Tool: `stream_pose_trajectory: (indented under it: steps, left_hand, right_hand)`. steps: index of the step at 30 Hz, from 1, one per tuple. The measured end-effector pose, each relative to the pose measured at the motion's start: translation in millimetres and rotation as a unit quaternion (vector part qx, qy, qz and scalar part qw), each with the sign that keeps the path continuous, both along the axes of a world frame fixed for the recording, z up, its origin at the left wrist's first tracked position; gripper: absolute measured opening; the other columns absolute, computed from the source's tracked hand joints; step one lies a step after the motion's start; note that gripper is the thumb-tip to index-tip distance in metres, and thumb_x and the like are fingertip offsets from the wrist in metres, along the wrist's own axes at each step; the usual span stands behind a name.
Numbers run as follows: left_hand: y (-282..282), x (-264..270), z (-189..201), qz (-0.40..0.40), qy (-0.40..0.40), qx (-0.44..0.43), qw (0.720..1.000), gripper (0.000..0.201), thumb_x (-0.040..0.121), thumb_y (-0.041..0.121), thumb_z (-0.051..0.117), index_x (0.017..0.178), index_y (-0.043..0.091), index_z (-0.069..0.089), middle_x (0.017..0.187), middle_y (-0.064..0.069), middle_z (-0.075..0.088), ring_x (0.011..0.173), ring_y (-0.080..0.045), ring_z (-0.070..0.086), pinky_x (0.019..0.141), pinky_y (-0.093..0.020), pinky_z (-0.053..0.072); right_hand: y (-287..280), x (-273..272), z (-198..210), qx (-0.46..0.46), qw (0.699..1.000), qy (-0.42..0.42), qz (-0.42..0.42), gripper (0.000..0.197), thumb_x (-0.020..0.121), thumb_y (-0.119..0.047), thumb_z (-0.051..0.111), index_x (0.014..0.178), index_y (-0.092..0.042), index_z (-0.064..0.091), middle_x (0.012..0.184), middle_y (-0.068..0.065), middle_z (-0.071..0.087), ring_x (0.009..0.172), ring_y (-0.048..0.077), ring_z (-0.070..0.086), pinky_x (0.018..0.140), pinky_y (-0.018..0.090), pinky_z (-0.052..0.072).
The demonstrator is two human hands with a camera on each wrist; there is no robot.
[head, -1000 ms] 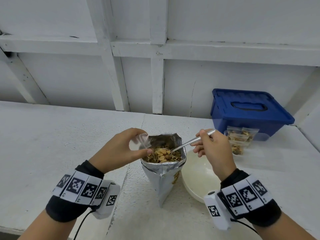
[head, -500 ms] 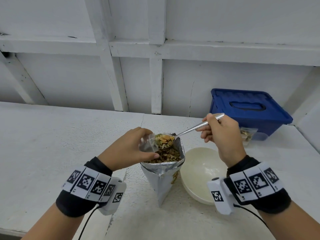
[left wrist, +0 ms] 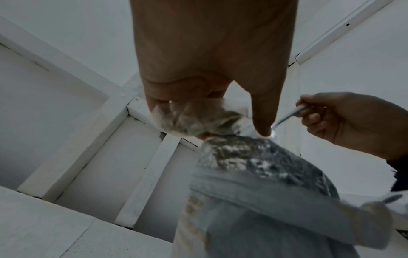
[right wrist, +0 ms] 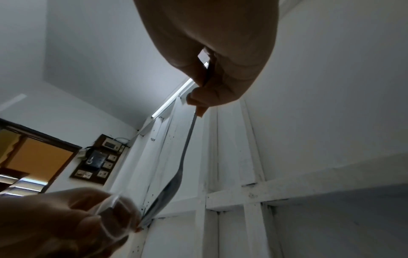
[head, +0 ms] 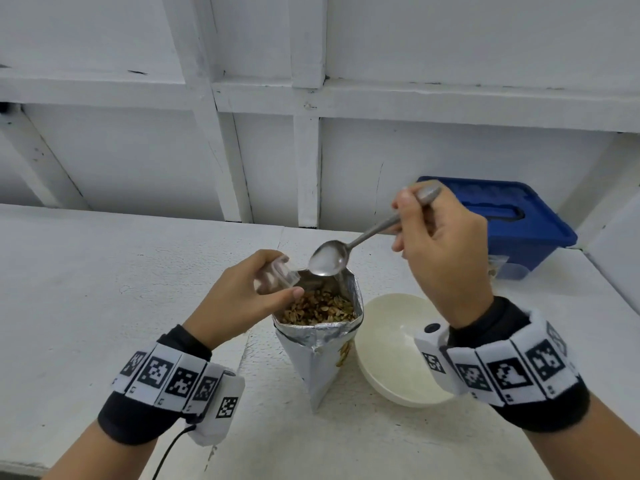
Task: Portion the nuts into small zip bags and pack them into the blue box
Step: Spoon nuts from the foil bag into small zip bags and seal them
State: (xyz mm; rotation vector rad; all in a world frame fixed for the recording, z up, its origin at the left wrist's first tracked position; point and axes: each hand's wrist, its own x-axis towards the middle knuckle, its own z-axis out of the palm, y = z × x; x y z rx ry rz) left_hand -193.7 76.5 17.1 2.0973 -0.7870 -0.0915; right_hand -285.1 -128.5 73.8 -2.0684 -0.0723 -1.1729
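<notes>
White surface [head: 104, 289], panelled wall behind. Filling step: left hand [head: 239, 299] pinches small zip bag [head: 275, 278] open over foil nut pouch [head: 322, 341]; right hand [head: 446, 258] grips empty spoon [head: 327, 259]. Next likely: scoop again. Blue box [head: 519, 230] sits closed, back right.
</notes>
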Motion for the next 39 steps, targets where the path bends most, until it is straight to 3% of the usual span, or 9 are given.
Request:
stream_pose_trajectory:
  steps: [2, 4, 7, 12, 16, 22, 26, 33, 39]
  left_hand:
    - [4, 2, -1, -0.004, 0.012, 0.004, 1.0, 0.046, 0.071, 0.042, 0.073, 0.109, 0.026, 0.053, 0.088, 0.011, 0.061, 0.068, 0.002, 0.06, 0.049, -0.007, 0.042]
    - [6, 5, -4, -0.009, 0.012, 0.025, 1.0, 0.061, 0.06, 0.068, 0.067, 0.108, 0.034, 0.052, 0.093, 0.013, 0.064, 0.081, 0.0, 0.061, 0.059, -0.009, 0.045]
    - [8, 8, -7, -0.012, 0.017, 0.051, 0.998, 0.066, 0.048, 0.083, 0.054, 0.102, 0.045, 0.049, 0.092, 0.014, 0.066, 0.079, 0.0, 0.062, 0.067, -0.024, 0.054]
    - [5, 7, -6, -0.015, 0.023, 0.046, 0.999, 0.057, 0.057, 0.072, 0.062, 0.102, 0.04, 0.051, 0.091, 0.018, 0.064, 0.085, 0.009, 0.058, 0.068, -0.012, 0.047]
    - [4, 6, -5, -0.023, 0.027, 0.038, 0.999, 0.052, 0.062, 0.066, 0.069, 0.102, 0.039, 0.05, 0.092, 0.018, 0.064, 0.086, 0.008, 0.058, 0.067, -0.007, 0.045]
    - [6, 7, -2, -0.028, 0.03, 0.048, 0.998, 0.055, 0.061, 0.058, 0.063, 0.109, 0.034, 0.051, 0.097, 0.017, 0.063, 0.089, 0.008, 0.057, 0.068, -0.006, 0.044]
    - [10, 8, -1, -0.036, 0.028, 0.062, 0.997, 0.055, 0.056, 0.075, 0.057, 0.102, 0.046, 0.048, 0.097, 0.016, 0.064, 0.089, 0.009, 0.056, 0.067, -0.014, 0.05]
    - [13, 11, 7, -0.072, -0.008, 0.138, 0.988, 0.061, 0.05, 0.074, 0.051, 0.101, 0.04, 0.05, 0.099, 0.022, 0.055, 0.09, 0.0, 0.054, 0.079, -0.027, 0.053]
    - [2, 8, 11, -0.076, -0.063, 0.178, 0.979, 0.073, 0.05, 0.079, 0.043, 0.107, 0.035, 0.05, 0.095, 0.026, 0.046, 0.087, 0.003, 0.051, 0.072, -0.016, 0.045]
  right_hand:
    - [-1, -2, -14, -0.017, 0.999, 0.037, 0.017, 0.02, 0.093, -0.027, 0.04, 0.085, -0.015, 0.054, 0.058, 0.001, 0.057, 0.048, 0.019, 0.055, 0.041, 0.026, 0.045]
    - [6, -3, -34, -0.052, 0.994, 0.081, 0.05, 0.024, 0.092, -0.027, 0.04, 0.087, -0.013, 0.058, 0.058, -0.004, 0.055, 0.055, 0.014, 0.056, 0.043, 0.012, 0.042]
    - [17, -3, -58, -0.111, 0.985, 0.108, 0.072, 0.025, 0.092, -0.024, 0.043, 0.085, -0.007, 0.061, 0.061, -0.012, 0.047, 0.055, 0.006, 0.045, 0.052, 0.001, 0.031]
    - [25, 1, -75, -0.109, 0.983, 0.133, 0.07, 0.027, 0.093, -0.025, 0.042, 0.079, -0.007, 0.058, 0.052, -0.005, 0.047, 0.054, 0.015, 0.046, 0.046, 0.012, 0.032]
    - [27, 3, -78, 0.0, 0.982, 0.184, 0.043, 0.025, 0.095, -0.022, 0.045, 0.075, -0.01, 0.056, 0.054, 0.006, 0.059, 0.047, 0.017, 0.055, 0.047, 0.026, 0.043]
    - [14, 4, -67, 0.199, 0.949, 0.242, 0.013, 0.024, 0.096, -0.018, 0.043, 0.076, -0.015, 0.055, 0.058, 0.002, 0.061, 0.041, 0.004, 0.054, 0.043, 0.013, 0.042]
    - [-1, 5, -67, 0.277, 0.93, 0.242, -0.011, 0.024, 0.096, -0.019, 0.043, 0.076, -0.015, 0.055, 0.059, 0.004, 0.063, 0.042, 0.005, 0.054, 0.041, 0.016, 0.043]
    - [-23, 5, -53, 0.312, 0.928, 0.199, -0.033, 0.025, 0.096, -0.015, 0.044, 0.073, -0.012, 0.056, 0.058, 0.006, 0.063, 0.044, 0.012, 0.053, 0.043, 0.022, 0.044]
    - [-29, 5, -36, 0.31, 0.936, 0.163, -0.02, 0.025, 0.096, -0.014, 0.043, 0.075, -0.01, 0.057, 0.058, 0.006, 0.063, 0.043, 0.009, 0.053, 0.041, 0.02, 0.043]
